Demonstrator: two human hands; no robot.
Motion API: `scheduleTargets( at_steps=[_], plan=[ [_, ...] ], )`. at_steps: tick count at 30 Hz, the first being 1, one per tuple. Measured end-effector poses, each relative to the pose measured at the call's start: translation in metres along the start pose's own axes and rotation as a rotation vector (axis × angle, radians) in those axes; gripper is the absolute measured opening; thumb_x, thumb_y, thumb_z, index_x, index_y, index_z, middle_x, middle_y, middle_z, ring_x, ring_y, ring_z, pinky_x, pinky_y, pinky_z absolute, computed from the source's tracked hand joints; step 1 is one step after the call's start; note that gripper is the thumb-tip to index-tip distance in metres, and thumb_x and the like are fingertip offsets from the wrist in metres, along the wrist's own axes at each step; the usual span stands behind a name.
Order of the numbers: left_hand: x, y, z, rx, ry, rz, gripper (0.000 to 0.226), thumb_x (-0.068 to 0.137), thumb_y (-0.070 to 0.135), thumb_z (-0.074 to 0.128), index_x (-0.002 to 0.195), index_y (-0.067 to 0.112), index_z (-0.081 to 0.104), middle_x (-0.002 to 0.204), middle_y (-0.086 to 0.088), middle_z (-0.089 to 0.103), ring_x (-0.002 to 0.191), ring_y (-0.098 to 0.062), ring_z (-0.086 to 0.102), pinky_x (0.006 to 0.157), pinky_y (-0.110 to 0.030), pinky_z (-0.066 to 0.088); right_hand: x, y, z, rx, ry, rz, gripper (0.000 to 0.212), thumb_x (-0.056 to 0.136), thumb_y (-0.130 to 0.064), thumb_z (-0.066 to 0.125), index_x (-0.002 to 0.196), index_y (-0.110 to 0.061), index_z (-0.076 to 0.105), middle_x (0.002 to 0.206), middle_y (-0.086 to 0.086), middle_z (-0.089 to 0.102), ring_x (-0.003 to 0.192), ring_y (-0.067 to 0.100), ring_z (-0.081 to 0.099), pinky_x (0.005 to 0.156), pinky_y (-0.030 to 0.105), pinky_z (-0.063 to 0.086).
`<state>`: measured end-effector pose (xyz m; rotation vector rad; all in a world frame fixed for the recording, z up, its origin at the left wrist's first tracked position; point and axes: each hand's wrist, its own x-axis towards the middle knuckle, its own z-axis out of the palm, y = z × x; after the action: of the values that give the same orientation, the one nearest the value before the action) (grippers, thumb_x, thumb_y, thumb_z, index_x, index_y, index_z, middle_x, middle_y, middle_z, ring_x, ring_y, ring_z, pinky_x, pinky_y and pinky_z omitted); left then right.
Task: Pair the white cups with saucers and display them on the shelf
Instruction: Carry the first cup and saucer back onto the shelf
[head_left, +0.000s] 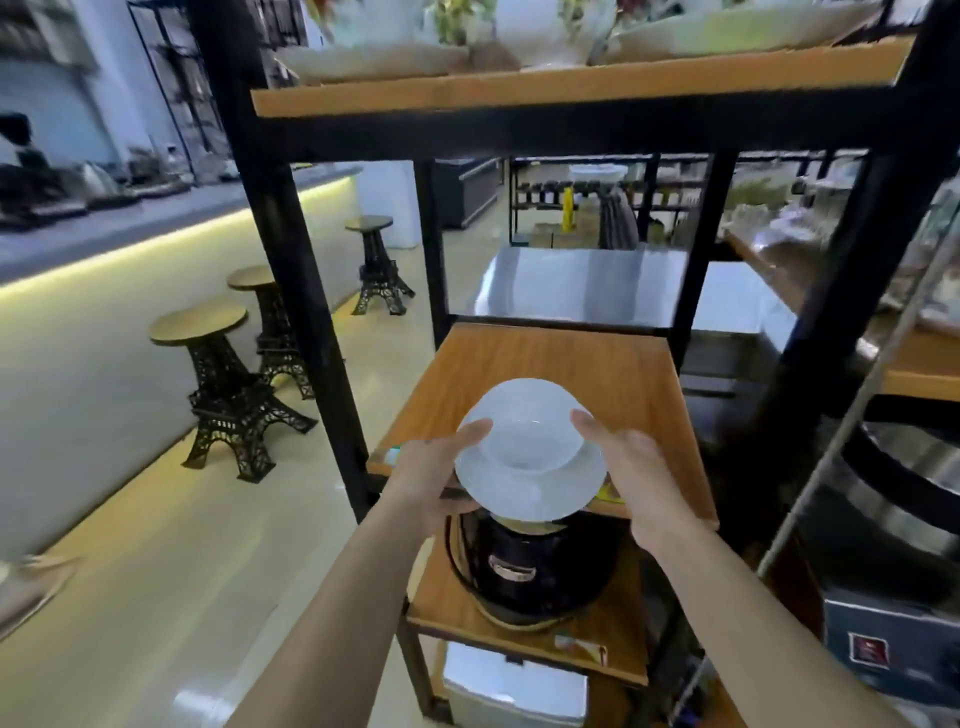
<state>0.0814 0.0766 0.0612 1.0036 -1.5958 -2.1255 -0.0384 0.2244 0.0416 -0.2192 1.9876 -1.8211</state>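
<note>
Hands outstretched, left hand (434, 480) and right hand (626, 465) grip saucer (530, 493) under cup (524, 421), above shelf (571, 358)

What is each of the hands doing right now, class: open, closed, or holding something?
Left hand: holding the left side of the white cup and saucer.
Right hand: holding the right side of the same cup and saucer.

Both bare forearms reach forward, the left hand (436, 467) and the right hand (631, 462) facing each other with palms inward, thumbs on top and fingers curled underneath in a grip.
</note>
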Motion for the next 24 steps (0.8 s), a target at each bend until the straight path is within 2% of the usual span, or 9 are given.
scheduleTargets(
  at_steps=[2,4,6,16,19,22,24],
  plan=[
    [0.023,0.010,-0.001,0.003,0.054,0.000,0.029,0.071,0.031,0.077,0.094,0.023,0.061,0.099,-0.005,0.065,0.094,-0.028,0.061,0.051,-0.032,0.055,0.027,-0.006,0.013,-0.004,-0.023,0.020,0.037,0.078,-0.051,0.063,0.083,-0.015,0.060,0.083,-0.002,0.058,0.070,0.009,0.051,0.053,0.024,0.037],
    [0.047,0.018,-0.004,0.029,0.126,-0.016,0.049,0.070,0.033,0.078,0.110,0.011,0.060,0.106,-0.010,0.065,0.097,-0.029,0.061,0.053,-0.033,0.055,0.050,-0.008,0.026,-0.034,-0.048,0.036,0.049,0.079,-0.052,0.061,0.099,-0.008,0.061,0.085,-0.001,0.057,0.072,0.011,0.051,0.056,0.026,0.034],
    [0.070,0.025,-0.007,0.052,0.174,-0.025,0.057,0.070,0.036,0.078,0.115,0.007,0.059,0.111,-0.012,0.064,0.098,-0.031,0.060,0.056,-0.034,0.054,0.072,-0.010,0.038,-0.068,-0.063,0.051,0.055,0.081,-0.053,0.058,0.110,-0.007,0.059,0.082,-0.002,0.055,0.070,0.011,0.048,0.054,0.025,0.031],
    [0.167,0.052,-0.024,0.026,0.140,-0.056,0.052,0.071,0.032,0.077,0.113,0.007,0.060,0.108,-0.011,0.066,0.092,-0.029,0.062,0.065,-0.037,0.053,0.148,-0.019,0.088,-0.127,-0.034,0.090,0.057,0.081,-0.057,0.056,0.112,-0.010,0.056,0.093,0.004,0.058,0.078,0.015,0.051,0.059,0.025,0.034],
    [0.186,0.054,-0.029,0.025,0.127,-0.070,0.048,0.072,0.032,0.076,0.110,0.008,0.059,0.100,-0.009,0.065,0.087,-0.028,0.061,0.061,-0.035,0.052,0.164,-0.017,0.099,-0.144,-0.022,0.097,0.056,0.081,-0.056,0.057,0.109,-0.008,0.056,0.087,0.004,0.056,0.074,0.014,0.050,0.058,0.024,0.034],
    [0.203,0.052,-0.033,0.021,0.151,-0.086,0.049,0.071,0.031,0.076,0.111,0.009,0.058,0.105,-0.010,0.062,0.089,-0.031,0.061,0.062,-0.038,0.055,0.174,-0.012,0.108,-0.158,-0.022,0.122,0.056,0.081,-0.056,0.057,0.110,-0.008,0.056,0.089,0.005,0.056,0.075,0.015,0.051,0.058,0.023,0.034],
    [0.212,0.049,-0.035,0.035,0.159,-0.081,0.047,0.071,0.031,0.077,0.108,0.012,0.056,0.095,-0.005,0.060,0.081,-0.026,0.059,0.053,-0.034,0.051,0.179,-0.008,0.111,-0.169,-0.025,0.130,0.057,0.081,-0.056,0.057,0.110,-0.008,0.056,0.088,0.004,0.055,0.074,0.014,0.050,0.058,0.023,0.034]
  ],
)
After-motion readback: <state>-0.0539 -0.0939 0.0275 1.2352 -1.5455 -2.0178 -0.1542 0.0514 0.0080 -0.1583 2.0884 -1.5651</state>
